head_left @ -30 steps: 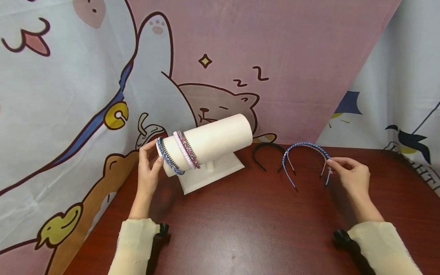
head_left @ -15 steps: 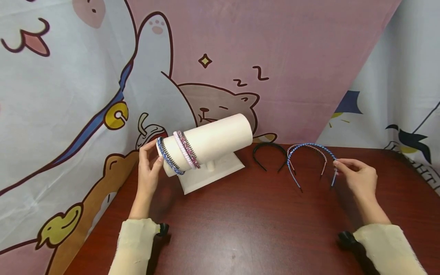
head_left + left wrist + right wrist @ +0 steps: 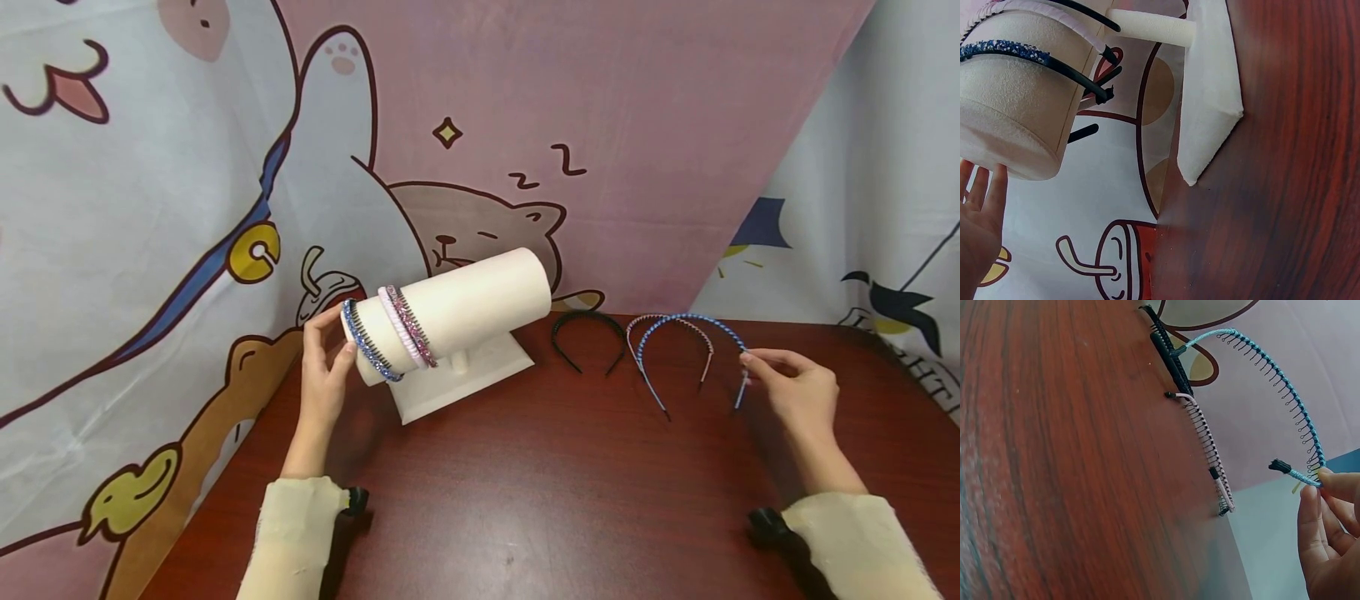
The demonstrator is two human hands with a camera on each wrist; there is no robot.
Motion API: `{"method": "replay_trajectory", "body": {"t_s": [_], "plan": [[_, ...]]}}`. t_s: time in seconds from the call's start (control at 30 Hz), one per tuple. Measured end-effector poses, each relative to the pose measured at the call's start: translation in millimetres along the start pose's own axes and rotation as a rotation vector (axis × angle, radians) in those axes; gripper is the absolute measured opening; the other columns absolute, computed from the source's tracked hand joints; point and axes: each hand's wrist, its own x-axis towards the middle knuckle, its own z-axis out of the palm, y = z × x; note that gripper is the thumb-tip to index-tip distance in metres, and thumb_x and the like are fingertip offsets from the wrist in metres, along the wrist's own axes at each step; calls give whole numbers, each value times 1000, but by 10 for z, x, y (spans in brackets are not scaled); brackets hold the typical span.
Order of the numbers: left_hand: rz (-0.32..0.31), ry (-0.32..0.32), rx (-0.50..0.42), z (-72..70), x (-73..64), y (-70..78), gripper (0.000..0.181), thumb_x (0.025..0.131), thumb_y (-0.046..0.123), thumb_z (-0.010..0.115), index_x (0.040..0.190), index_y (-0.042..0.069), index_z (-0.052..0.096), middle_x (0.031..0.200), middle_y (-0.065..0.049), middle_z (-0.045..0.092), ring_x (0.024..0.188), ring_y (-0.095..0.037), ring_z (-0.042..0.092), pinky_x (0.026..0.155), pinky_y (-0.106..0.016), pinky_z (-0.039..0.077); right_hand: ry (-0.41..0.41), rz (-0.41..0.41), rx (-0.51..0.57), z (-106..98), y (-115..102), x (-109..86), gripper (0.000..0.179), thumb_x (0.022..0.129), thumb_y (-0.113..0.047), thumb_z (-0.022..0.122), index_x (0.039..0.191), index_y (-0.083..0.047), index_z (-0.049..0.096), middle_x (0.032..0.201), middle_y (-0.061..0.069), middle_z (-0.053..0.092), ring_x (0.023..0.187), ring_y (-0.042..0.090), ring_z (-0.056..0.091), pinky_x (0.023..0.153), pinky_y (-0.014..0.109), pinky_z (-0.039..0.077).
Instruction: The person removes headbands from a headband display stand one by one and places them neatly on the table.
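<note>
My right hand (image 3: 798,396) pinches one side of a blue headband (image 3: 720,327) between thumb and fingertips. In the right wrist view the headband's arch shows a row of small wire teeth along its inner side. My left hand (image 3: 324,375) touches the left end of a cream display roll (image 3: 480,292), fingers fairly straight; the left wrist view shows the fingertips against its end face. Around the roll sit a blue glitter headband (image 3: 365,343) near that end, then a pale pink headband (image 3: 402,329) and a dark pink glitter headband (image 3: 417,332) side by side.
The roll stands on a post over a flat cream base (image 3: 480,375). Right of it, a black headband (image 3: 588,314) and a pink headband (image 3: 707,343) lie at the back of the brown table (image 3: 525,500). A cartoon-print cloth (image 3: 637,100) hangs behind.
My right hand has moved to the right with the blue headband, which overlaps the pink headband less and no longer reaches the black one. My left hand stays at the roll's end.
</note>
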Motion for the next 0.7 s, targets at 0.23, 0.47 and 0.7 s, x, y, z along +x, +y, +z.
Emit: {"method": "replay_trajectory", "body": {"t_s": [0.23, 0.47, 0.7], "plan": [[2, -4, 1, -2, -1, -2, 55, 91, 13, 54, 143, 3, 41, 147, -4, 46, 133, -12, 44, 105, -17, 40, 16, 15, -43, -44, 25, 25, 10, 87, -25, 76, 82, -33, 72, 61, -30, 65, 51, -7, 63, 45, 14, 42], [-4, -5, 2, -2, 0, 2, 55, 91, 13, 54, 143, 3, 41, 147, -3, 46, 132, -12, 44, 105, -20, 41, 14, 46, -31, -94, 20, 41, 9, 87, -25, 76, 83, -33, 73, 61, -29, 65, 51, -7, 63, 46, 14, 44], [3, -6, -6, -6, 3, -6, 55, 90, 12, 54, 143, 3, 41, 146, -3, 47, 132, -13, 45, 106, -22, 42, 21, 37, -33, -151, 42, 72, 9, 87, -25, 76, 82, -32, 74, 62, -30, 64, 51, -6, 63, 46, 14, 46]]}}
